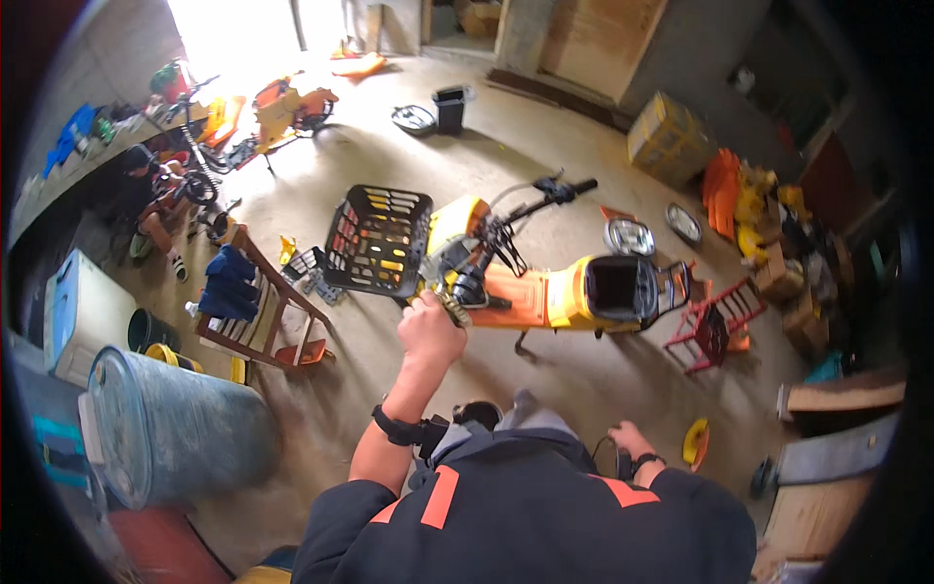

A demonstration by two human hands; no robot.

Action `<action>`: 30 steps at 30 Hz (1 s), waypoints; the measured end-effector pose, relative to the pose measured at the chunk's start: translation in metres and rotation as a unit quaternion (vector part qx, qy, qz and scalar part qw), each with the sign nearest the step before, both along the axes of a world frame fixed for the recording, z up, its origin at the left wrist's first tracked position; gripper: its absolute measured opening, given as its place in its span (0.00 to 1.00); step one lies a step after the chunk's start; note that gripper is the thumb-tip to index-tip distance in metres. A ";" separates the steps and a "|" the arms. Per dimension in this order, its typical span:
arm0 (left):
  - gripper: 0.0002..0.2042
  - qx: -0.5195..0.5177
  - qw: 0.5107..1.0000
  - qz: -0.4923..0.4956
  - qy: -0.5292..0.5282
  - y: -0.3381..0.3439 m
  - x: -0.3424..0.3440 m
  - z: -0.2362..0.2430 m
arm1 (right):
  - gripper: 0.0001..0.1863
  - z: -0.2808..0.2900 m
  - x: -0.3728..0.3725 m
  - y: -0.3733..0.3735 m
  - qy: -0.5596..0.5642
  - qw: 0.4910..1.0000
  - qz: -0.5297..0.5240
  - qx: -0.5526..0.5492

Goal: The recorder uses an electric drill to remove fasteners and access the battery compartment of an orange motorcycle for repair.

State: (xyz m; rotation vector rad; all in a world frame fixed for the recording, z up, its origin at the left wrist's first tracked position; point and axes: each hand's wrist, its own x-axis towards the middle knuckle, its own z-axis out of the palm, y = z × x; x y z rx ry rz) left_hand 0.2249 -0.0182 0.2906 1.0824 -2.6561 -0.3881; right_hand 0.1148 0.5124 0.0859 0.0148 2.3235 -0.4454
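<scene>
A yellow and orange electric scooter (520,292) stands in front of me on its stand. Its front carries a black slatted basket (377,241), and its handlebar (545,198) is turned aside with dark cables hanging round it. My left hand (430,329) is raised to the scooter's front, just below the basket, with its fingers closed. A small brassy ridged piece (455,310) shows against them; what exactly the fingers grip is not clear. Low at my right side is my right hand (634,440), fingers curled beside a thin dark cord (600,444). Its grip is too small to make out.
A blue barrel (180,423) and a wooden chair (263,302) stand to the left. On the right are a red stool (712,326), lamp units (629,237) and a carton (668,136). Far left, a person (156,200) sits by another scooter (282,112).
</scene>
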 end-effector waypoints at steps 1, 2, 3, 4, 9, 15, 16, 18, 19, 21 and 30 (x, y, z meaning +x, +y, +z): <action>0.24 -0.002 1.000 -0.002 0.016 0.000 0.000 0.001 | 0.22 0.004 0.002 -0.003 -0.025 0.999 -0.046 0.002; 0.23 -0.006 1.000 -0.005 0.015 0.001 0.000 0.002 | 0.19 0.006 0.001 -0.004 -0.017 0.998 -0.059 -0.003; 0.23 -0.002 1.000 -0.008 0.010 0.001 0.000 0.003 | 0.17 0.003 -0.003 -0.006 -0.020 0.998 -0.056 -0.025; 0.23 0.001 1.000 -0.007 -0.003 0.001 -0.001 0.005 | 0.16 -0.001 -0.012 -0.007 -0.035 0.998 -0.031 -0.045; 0.27 0.060 0.998 0.011 -0.036 0.004 -0.006 0.012 | 0.22 -0.053 -0.085 -0.026 -0.023 0.999 0.002 -0.038; 0.34 0.036 0.998 0.039 -0.046 0.008 -0.016 0.013 | 0.21 -0.158 -0.208 -0.157 0.075 0.973 0.210 -0.056; 0.35 0.039 0.998 0.035 -0.043 0.007 -0.019 0.012 | 0.21 -0.177 -0.223 -0.183 0.073 0.973 0.190 -0.105; 0.34 0.048 0.997 0.029 -0.053 0.007 -0.022 0.011 | 0.23 -0.219 -0.250 -0.244 0.010 0.980 0.170 -0.099; 0.34 0.054 0.996 0.040 -0.066 0.006 -0.022 0.009 | 0.26 -0.240 -0.262 -0.269 0.013 0.976 0.175 -0.126; 0.33 0.066 0.994 0.041 -0.083 0.007 -0.022 0.005 | 0.29 -0.277 -0.275 -0.308 0.011 0.965 0.196 -0.173; 0.38 0.055 0.984 0.108 -0.128 0.012 -0.027 0.007 | 0.31 -0.391 -0.328 -0.428 0.007 0.951 0.299 -0.083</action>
